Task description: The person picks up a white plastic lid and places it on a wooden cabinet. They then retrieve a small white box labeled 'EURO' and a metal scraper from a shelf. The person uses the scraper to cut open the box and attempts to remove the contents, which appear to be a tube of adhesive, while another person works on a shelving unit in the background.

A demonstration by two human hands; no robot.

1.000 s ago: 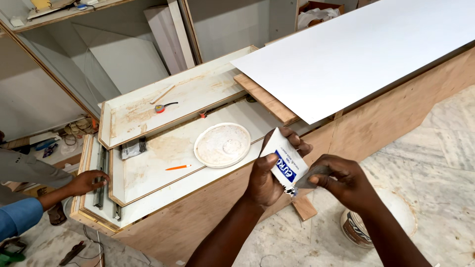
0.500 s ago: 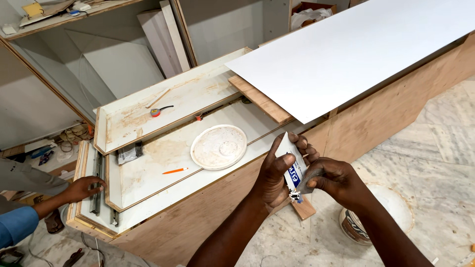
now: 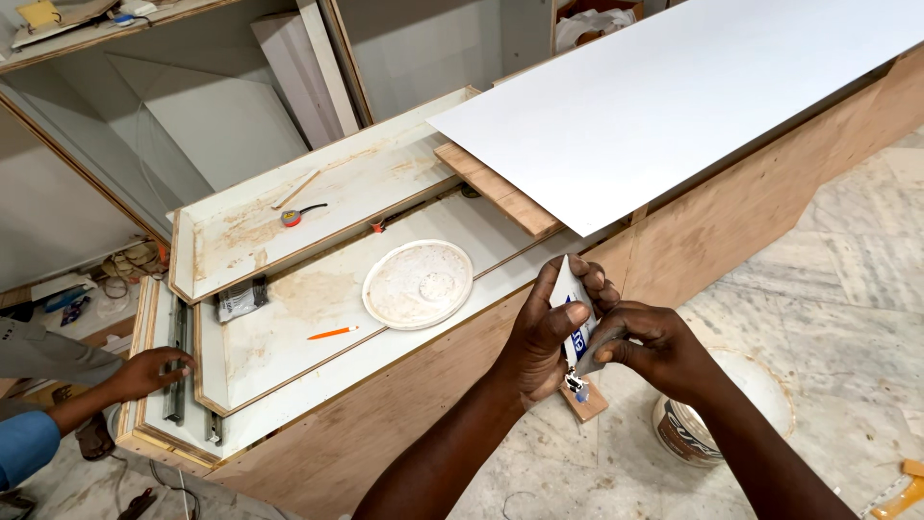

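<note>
My left hand (image 3: pixel 544 332) grips a white and blue tube (image 3: pixel 570 289) held upright, nozzle end down, in front of a plywood cabinet. My right hand (image 3: pixel 650 347) pinches the tube's lower part from the right side. Both hands hover over a small wooden block (image 3: pixel 589 403) on the marble floor. Most of the tube is hidden by my fingers.
A white laminate sheet (image 3: pixel 674 96) lies over the cabinet top. Open drawers hold a round white lid (image 3: pixel 418 283), an orange pencil (image 3: pixel 333 333), a tape measure (image 3: pixel 292 218) and a black brush (image 3: pixel 239 299). Another person's hand (image 3: pixel 149 371) rests on a drawer slide at left. A bucket (image 3: pixel 688 433) stands by my right arm.
My hands have closed in on the tube, turning it more upright and covering more of it. The other person's hand stays at the drawer slide.
</note>
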